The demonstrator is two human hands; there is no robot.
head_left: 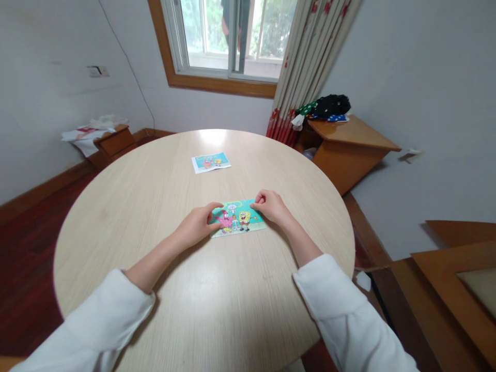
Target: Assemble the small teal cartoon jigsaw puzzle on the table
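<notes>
A small cartoon picture puzzle [238, 219] with a turquoise background lies flat near the middle of a round pale wooden table [155, 217]. My left hand [199, 225] rests on its left edge, thumb and fingers pinching that side. At the puzzle's right edge my right hand [271, 205] touches it with curled fingers. Both arms wear white sleeves. Farther back on the table lies a printed picture sheet [211, 162] showing the same cartoon scene, apart from both hands.
A wooden cabinet [349, 144] with dark clothing on top stands at the right, beside a flowered curtain [310, 57]. A low wooden stand [112, 142] with papers sits at the left wall. A window [232, 36] is behind the table. More wooden furniture [457, 279] fills the lower right.
</notes>
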